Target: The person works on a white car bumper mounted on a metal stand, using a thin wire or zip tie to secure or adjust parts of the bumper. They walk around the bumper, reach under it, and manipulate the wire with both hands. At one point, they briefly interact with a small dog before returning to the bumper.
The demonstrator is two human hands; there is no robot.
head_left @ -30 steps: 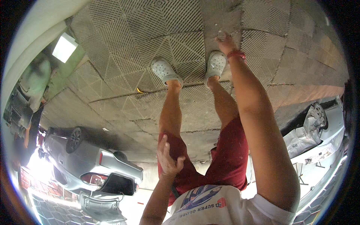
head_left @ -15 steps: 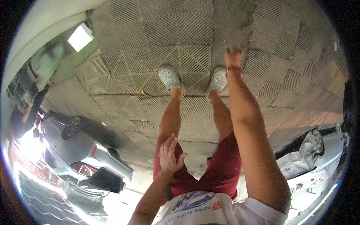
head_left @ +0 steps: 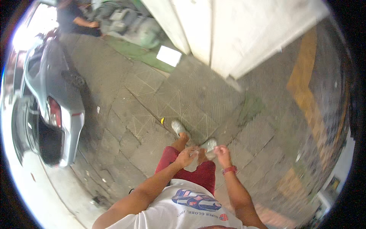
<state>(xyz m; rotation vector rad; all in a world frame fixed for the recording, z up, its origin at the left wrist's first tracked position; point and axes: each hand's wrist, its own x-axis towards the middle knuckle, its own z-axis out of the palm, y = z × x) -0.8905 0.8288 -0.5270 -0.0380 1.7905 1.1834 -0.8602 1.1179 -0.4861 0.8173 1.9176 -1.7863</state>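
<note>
My two hands are in front of my dark red shorts (head_left: 206, 173), fingertips turned toward each other with a small gap between. The fingers of my left hand (head_left: 186, 157) are smeared by motion, so I cannot tell how they are bent. My right hand (head_left: 222, 155), with a red band at the wrist, has its fingers drawn together; whatever is in them, if anything, is too small and blurred to make out. Beneath the hands my light grey clogs (head_left: 177, 127) stand on the ribbed floor tiles (head_left: 190, 110).
A silver car (head_left: 70, 114) with its rear opened stands at the left. Beyond it, a person in dark clothes (head_left: 70, 19) is beside grey-green bulky items (head_left: 126, 23). A white panel (head_left: 167, 56) lies near a white pillar (head_left: 228, 34). Yellow floor marking (head_left: 305, 84) runs at the right.
My view has turned, bringing the white pillar and yellow marking into sight. My right hand has drawn back from its outstretched reach, and my left hand has come toward it.
</note>
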